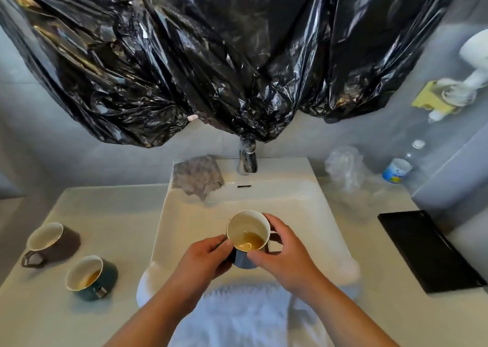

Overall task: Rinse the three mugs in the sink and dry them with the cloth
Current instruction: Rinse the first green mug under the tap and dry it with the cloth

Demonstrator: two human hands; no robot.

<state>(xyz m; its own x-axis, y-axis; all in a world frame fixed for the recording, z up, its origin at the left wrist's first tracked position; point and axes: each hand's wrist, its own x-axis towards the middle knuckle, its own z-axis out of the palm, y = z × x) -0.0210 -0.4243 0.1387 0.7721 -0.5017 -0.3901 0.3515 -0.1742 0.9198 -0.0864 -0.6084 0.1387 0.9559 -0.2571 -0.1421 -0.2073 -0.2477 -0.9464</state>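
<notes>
**Blue mug held over the sink by two hands**

Nearest, at 6 o'clock, lies blurry white fluffy fabric (237, 307) over the front edge of the white sink (303, 209). Just past it, the left hand (203, 257) and the right hand (285, 254) both wrap their fingers round one round blue mug (247, 230), white inside. It is tipped a little and has brown drink in it. It is over the near part of the sink.

From that mug, a round green mug (89, 275) with brown drink stands at 8 o'clock on the white counter (105, 214). A dark grey mug (51, 241) stands at 9 o'clock. That makes three mugs. A flat black rectangle (425, 249) lies at 3 o'clock.

Farther back, one speckled grey cloth (196, 177) sits at 11 o'clock on the sink's back corner, one tip hanging in. One shiny metal tap (247, 159) is at 12 o'clock. A clear crumpled plastic bag (343, 167) and one clear bottle (398, 169) with a blue label are at 2 o'clock.

Farthest, a big crinkly black plastic sheet (211, 56) hangs down and covers the tap's top.
</notes>
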